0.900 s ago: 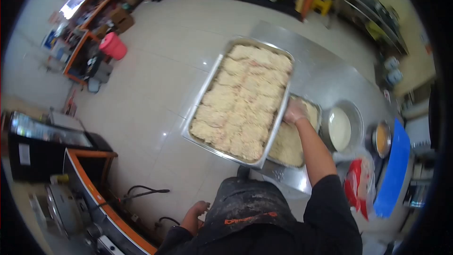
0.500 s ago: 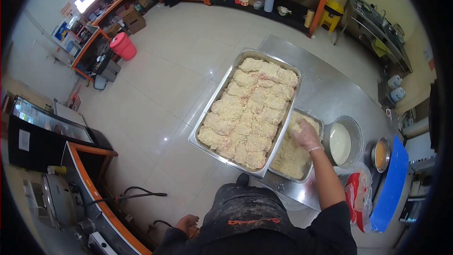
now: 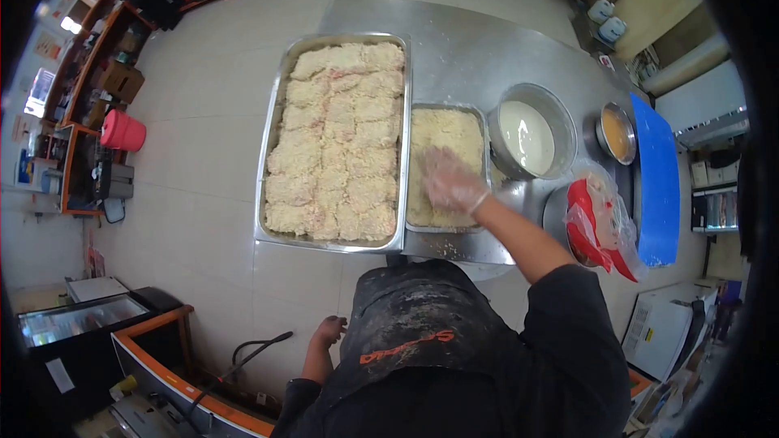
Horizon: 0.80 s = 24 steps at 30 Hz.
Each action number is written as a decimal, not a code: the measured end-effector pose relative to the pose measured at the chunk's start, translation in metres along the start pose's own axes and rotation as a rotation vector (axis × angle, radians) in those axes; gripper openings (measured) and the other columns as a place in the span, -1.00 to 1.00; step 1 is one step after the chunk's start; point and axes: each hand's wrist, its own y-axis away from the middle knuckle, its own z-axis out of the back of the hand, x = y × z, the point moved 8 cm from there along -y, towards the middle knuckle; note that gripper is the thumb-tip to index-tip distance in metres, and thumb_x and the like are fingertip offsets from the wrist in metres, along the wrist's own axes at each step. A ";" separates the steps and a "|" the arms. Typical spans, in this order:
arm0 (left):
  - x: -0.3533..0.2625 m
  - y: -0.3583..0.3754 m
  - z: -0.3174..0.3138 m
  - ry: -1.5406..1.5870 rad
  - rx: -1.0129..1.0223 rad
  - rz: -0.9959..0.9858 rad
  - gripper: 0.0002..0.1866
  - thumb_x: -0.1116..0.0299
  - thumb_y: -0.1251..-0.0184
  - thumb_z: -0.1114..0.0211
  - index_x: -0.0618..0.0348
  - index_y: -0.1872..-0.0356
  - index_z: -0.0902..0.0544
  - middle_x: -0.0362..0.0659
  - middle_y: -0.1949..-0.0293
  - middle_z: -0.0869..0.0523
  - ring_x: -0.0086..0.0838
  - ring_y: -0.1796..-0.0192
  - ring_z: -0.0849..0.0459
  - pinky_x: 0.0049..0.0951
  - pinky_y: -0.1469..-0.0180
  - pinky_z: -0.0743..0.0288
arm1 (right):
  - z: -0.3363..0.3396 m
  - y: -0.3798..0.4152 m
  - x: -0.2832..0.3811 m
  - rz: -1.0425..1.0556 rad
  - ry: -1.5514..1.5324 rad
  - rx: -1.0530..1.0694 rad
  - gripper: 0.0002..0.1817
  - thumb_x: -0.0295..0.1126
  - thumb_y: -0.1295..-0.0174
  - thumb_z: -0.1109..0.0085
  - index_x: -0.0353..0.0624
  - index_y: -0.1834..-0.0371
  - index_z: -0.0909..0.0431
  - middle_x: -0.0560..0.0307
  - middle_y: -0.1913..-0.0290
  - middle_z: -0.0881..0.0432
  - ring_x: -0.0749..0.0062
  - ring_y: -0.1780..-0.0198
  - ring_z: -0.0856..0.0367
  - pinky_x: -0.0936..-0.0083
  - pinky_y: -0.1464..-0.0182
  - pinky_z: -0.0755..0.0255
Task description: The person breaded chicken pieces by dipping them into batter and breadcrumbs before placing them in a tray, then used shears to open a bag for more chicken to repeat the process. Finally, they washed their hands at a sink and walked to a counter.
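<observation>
My right hand (image 3: 451, 182), in a clear plastic glove, is over the crumbs (image 3: 446, 123) in a shallow metal tray (image 3: 445, 229), touching them. Its fingers look stretched out, somewhat blurred, and I see nothing held in them. To the left stands a larger, deep metal pan (image 3: 324, 245), packed with rows of crumb-coated pieces (image 3: 341, 134) showing some pink. My left hand (image 3: 331, 329) hangs bare beside my apron, away from the table, its fingers loosely bent and apart around nothing.
Right of the crumbs stand a metal pot (image 3: 566, 126) of white liquid and a smaller bowl (image 3: 617, 134) of orange liquid. A red and clear plastic bag (image 3: 599, 219) and a blue board (image 3: 656, 186) lie along the steel table (image 3: 454, 40). A black hose (image 3: 256, 350) is low left.
My view has turned right, so the trays appear further left and straighter. My right hand, raised with crumbs at its fingers before, is now lower against the crumbs. The left stays at my side.
</observation>
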 end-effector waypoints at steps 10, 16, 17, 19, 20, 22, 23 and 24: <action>0.135 -0.037 -0.045 -0.266 0.204 0.041 -0.75 0.29 -0.24 -0.29 0.29 0.23 -0.68 0.08 0.31 -0.73 -0.23 0.38 -0.73 -0.24 0.37 -0.58 | 0.015 -0.034 -0.078 -0.298 -0.279 0.364 -0.31 -0.16 -0.10 -0.32 -0.22 -0.32 -0.48 -0.23 0.01 -0.71 -0.11 -0.06 -0.69 0.13 -0.13 -0.53; 0.110 0.037 -0.021 0.010 -0.173 -0.854 -0.91 0.50 -0.02 -0.39 0.26 0.44 -0.67 0.15 0.43 -0.69 -0.14 0.36 -0.75 -0.24 0.34 -0.57 | 0.033 -0.030 -0.082 -0.204 -0.726 0.333 -0.52 -0.26 -0.07 -0.49 -0.21 -0.06 -0.65 -0.02 0.14 -0.72 0.17 0.14 -0.69 0.30 -0.01 -0.56; 0.105 0.048 -0.018 0.021 -0.178 -0.923 -0.91 0.51 -0.01 -0.40 0.26 0.44 -0.67 0.15 0.41 -0.70 -0.12 0.35 -0.75 -0.24 0.33 -0.57 | 0.048 -0.030 -0.083 -0.194 -0.703 0.226 -0.58 -0.28 -0.10 -0.48 -0.21 0.00 -0.66 0.01 0.19 -0.69 0.20 0.17 -0.67 0.32 0.02 -0.56; 0.100 0.027 -0.022 -0.025 -0.030 -0.737 -0.86 0.46 -0.05 -0.38 0.30 0.36 -0.68 0.12 0.33 -0.73 -0.09 0.32 -0.75 -0.23 0.30 -0.57 | 0.087 -0.025 -0.073 -0.172 -0.650 0.006 -0.72 -0.32 -0.15 -0.45 -0.20 0.13 -0.69 0.05 0.28 -0.65 0.27 0.25 -0.63 0.36 0.07 -0.55; 0.105 0.005 -0.028 -0.054 0.050 -0.573 -0.82 0.44 -0.08 -0.36 0.31 0.30 -0.68 0.10 0.29 -0.75 -0.08 0.30 -0.75 -0.23 0.29 -0.57 | 0.096 -0.022 -0.062 -0.120 -0.542 -0.099 -0.74 -0.30 -0.17 -0.43 -0.20 0.17 -0.68 0.06 0.29 -0.62 0.27 0.25 -0.61 0.35 0.08 -0.54; 0.142 -0.075 -0.053 -0.089 0.251 0.039 -0.73 0.39 -0.14 -0.33 0.37 0.17 -0.67 0.03 0.24 -0.76 -0.10 0.28 -0.73 -0.20 0.29 -0.56 | 0.108 -0.005 -0.031 -0.028 -0.323 -0.306 -0.76 -0.25 -0.22 -0.39 -0.20 0.26 -0.66 0.07 0.31 -0.58 0.28 0.24 -0.59 0.33 0.09 -0.53; 0.123 -0.076 -0.044 -0.265 0.217 -0.111 -0.70 0.36 -0.19 -0.30 0.37 0.12 -0.66 0.00 0.23 -0.75 -0.15 0.32 -0.70 -0.20 0.33 -0.53 | 0.088 0.005 -0.017 -0.112 -0.358 -0.159 -0.82 -0.32 -0.23 -0.28 -0.19 0.21 -0.62 -0.01 0.28 -0.58 0.16 0.18 -0.60 0.22 0.05 -0.52; 0.097 -0.072 -0.033 -0.437 0.182 -0.263 -0.66 0.32 -0.23 -0.27 0.37 0.07 -0.64 -0.03 0.22 -0.74 -0.20 0.35 -0.67 -0.20 0.38 -0.50 | 0.067 0.023 -0.002 -0.117 -0.317 -0.065 -0.80 -0.33 -0.23 -0.23 -0.19 0.15 -0.59 -0.07 0.24 -0.58 0.10 0.11 -0.59 0.16 0.00 -0.51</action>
